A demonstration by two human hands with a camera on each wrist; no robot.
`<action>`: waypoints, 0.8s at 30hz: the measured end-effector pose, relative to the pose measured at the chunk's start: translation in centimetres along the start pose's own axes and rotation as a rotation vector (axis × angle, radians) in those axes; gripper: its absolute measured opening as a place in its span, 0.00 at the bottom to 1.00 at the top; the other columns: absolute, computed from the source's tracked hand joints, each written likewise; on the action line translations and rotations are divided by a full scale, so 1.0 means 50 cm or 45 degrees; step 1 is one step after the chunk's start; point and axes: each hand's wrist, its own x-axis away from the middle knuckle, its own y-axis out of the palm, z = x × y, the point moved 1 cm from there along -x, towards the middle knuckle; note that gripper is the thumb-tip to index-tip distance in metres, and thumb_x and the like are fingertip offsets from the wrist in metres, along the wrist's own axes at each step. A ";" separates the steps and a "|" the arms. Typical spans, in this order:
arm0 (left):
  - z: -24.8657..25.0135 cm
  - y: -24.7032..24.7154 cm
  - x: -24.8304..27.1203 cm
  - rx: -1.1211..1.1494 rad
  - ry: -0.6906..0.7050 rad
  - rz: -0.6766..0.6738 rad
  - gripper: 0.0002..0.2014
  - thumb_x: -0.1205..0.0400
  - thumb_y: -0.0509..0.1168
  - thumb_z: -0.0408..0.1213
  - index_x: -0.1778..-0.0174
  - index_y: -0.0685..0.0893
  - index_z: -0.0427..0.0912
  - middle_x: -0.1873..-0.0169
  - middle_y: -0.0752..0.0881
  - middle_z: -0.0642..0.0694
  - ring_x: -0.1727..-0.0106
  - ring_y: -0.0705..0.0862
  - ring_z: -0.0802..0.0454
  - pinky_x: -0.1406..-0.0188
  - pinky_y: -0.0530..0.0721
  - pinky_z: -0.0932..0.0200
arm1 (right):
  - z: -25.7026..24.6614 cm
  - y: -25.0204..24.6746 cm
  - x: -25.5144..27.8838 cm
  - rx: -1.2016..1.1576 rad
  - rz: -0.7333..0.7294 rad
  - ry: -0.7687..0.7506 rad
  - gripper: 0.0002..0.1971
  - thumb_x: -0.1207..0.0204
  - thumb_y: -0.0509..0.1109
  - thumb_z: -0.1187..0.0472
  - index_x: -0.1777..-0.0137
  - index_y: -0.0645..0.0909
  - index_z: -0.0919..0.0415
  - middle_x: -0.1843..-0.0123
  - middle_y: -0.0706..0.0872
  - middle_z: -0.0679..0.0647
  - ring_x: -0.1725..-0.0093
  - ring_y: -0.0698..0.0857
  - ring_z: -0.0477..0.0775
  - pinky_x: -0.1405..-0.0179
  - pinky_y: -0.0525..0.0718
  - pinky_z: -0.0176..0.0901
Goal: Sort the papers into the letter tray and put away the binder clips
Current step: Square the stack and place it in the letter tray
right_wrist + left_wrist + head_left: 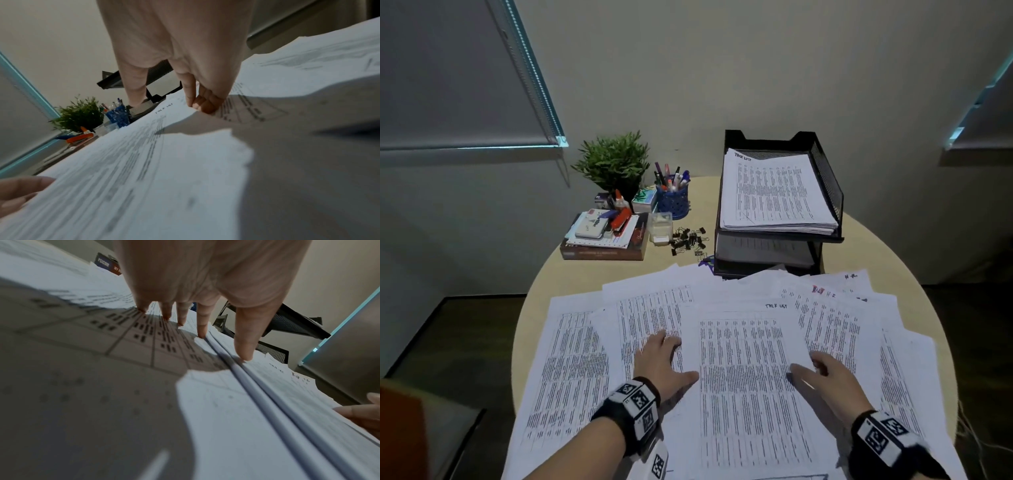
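Observation:
Printed sheets [654,318] lie fanned over the near half of the round table [698,192]. On top in the middle sits a thicker stack headed "Task List" [750,377]. My left hand [683,358] lies spread at its left edge [236,369], fingertips [202,335] on the sheet beside it and thumb on the stack. My right hand [806,364] is at the right edge, fingers [205,104] curled against it and thumb on top. The black mesh letter tray [828,192] stands behind, with papers in its upper tiers. Black binder clips [686,240] lie loose left of it.
A small clear box [661,228] stands beside the clips. Behind it are a blue pen cup [673,202], a potted plant [613,161] and a book stack [604,251] with a stapler on top. Some sheets overhang the table's near and right edges.

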 end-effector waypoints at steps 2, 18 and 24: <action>0.000 0.009 0.002 0.024 0.000 -0.018 0.36 0.28 0.70 0.59 0.26 0.66 0.52 0.17 0.51 0.49 0.16 0.47 0.49 0.19 0.43 0.42 | 0.004 0.014 0.000 -0.015 -0.011 0.041 0.29 0.27 0.75 0.61 0.27 0.71 0.68 0.38 0.80 0.56 0.36 0.79 0.55 0.35 0.73 0.45; -0.030 0.036 0.009 0.501 -0.020 0.319 0.07 0.19 0.65 0.33 0.47 0.79 0.39 0.48 0.78 0.45 0.48 0.79 0.47 0.50 0.76 0.59 | 0.023 -0.023 -0.002 0.803 0.271 0.358 0.56 0.43 0.75 0.30 0.20 0.55 0.56 0.21 0.61 0.62 0.23 0.62 0.66 0.28 0.66 0.60; -0.041 0.031 0.011 0.535 -0.116 0.332 0.02 0.18 0.63 0.33 0.54 0.76 0.39 0.53 0.79 0.41 0.55 0.79 0.46 0.57 0.74 0.59 | 0.026 -0.049 -0.017 0.578 0.327 0.493 0.65 0.45 0.84 0.41 0.18 0.44 0.61 0.20 0.55 0.70 0.21 0.56 0.69 0.26 0.66 0.66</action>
